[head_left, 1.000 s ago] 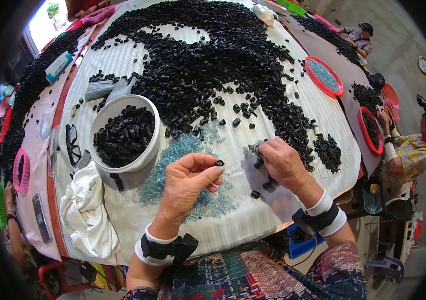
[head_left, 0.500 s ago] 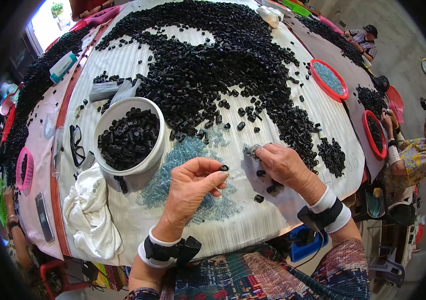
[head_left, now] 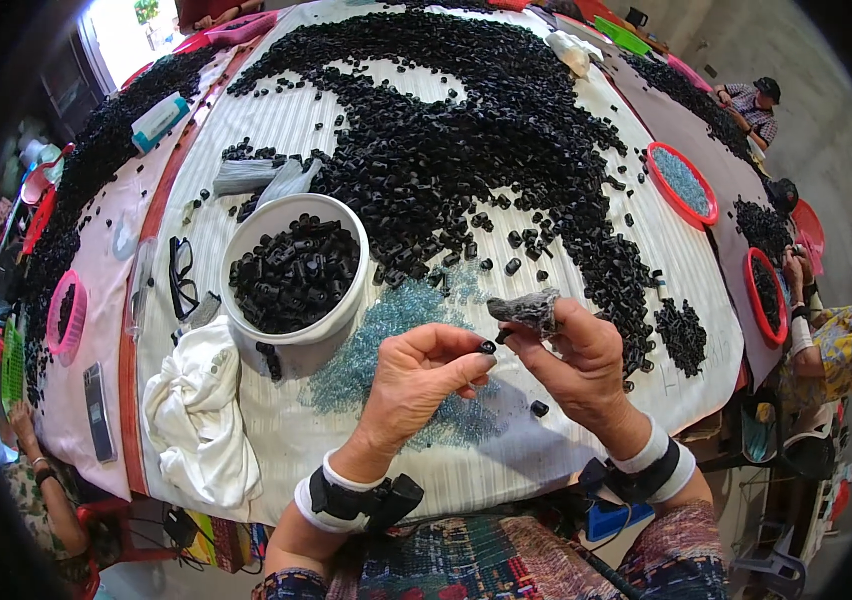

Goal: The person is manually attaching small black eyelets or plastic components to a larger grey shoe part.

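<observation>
1. Striped cloth covers the wide surface [head_left: 276, 130] before us, and across its far half sprawls a great heap of small black plastic caps [head_left: 466, 130]. A white bucket [head_left: 291, 335] part-filled with the same caps stands to the left of our hands, with a crumpled white rag [head_left: 201, 420] just beside it and a pair of glasses [head_left: 182, 275] near its left side.
2. Between bucket and hands lies a scatter of tiny pale-blue beads [head_left: 376, 350].
3. Our left hand [head_left: 411, 385] pinches one small black cap [head_left: 487, 347] between thumb and forefinger; the other fingers curl loosely under. The cap is raised above the surface, near the blue beads.
4. Our right hand [head_left: 586, 365] is closed about a grey, rough-looking lump [head_left: 528, 308] held at its fingertips, possibly a wad of cloth or a cluster of parts; the view is too small to say. Its fingers nearly meet the cap held in the left.
5. We judge the cap light, stiff and smooth, apt to slip or roll, so a fingertip pinch across its sides suits it best.
6. At the right edge other people sit by red trays [head_left: 681, 185].
</observation>
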Motion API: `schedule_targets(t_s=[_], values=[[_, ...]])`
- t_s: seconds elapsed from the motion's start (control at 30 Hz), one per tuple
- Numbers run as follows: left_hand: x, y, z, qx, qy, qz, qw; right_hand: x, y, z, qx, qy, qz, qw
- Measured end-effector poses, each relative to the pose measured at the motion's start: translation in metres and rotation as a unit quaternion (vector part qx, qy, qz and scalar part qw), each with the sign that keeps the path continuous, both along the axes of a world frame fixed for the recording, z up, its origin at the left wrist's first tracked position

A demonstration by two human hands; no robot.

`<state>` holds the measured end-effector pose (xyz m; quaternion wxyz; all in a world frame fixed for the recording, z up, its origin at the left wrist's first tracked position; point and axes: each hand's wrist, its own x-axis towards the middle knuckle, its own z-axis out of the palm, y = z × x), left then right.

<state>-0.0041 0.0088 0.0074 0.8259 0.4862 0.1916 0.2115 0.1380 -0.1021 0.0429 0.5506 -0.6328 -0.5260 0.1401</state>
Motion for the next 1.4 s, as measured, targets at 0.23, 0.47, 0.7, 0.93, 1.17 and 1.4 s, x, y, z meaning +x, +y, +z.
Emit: schedule_targets(t_s=[0.23, 0.47, 0.7, 0.93, 1.17, 1.4], values=[[-0.003, 0.001, 0.001, 0.010, -0.002, -0.004, 1.000, -0.011, 0.004, 0.003, -0.008, -0.087, -0.038, 0.996], [-0.002, 0.000, 0.001, 0.025, 0.001, -0.003, 1.000, -0.012, 0.005, -0.001, -0.001, -0.145, -0.051, 0.988], [-0.002, 0.000, -0.001, 0.022, 0.003, -0.001, 1.000, -0.016, 0.002, -0.002, 0.002, -0.153, -0.062, 0.986], [-0.002, 0.000, 0.001, 0.040, 0.029, 0.010, 0.999, -0.014, 0.002, -0.012, 0.018, -0.213, -0.071, 0.974], [-0.002, -0.002, 0.001, 0.050, 0.050, 0.024, 0.997, -0.013, 0.004, -0.012, 0.033, -0.267, -0.039, 0.962], [0.001, -0.002, -0.005, 0.054, 0.057, 0.037, 0.996, -0.018, 0.010, -0.018, 0.019, -0.235, -0.064, 0.970]])
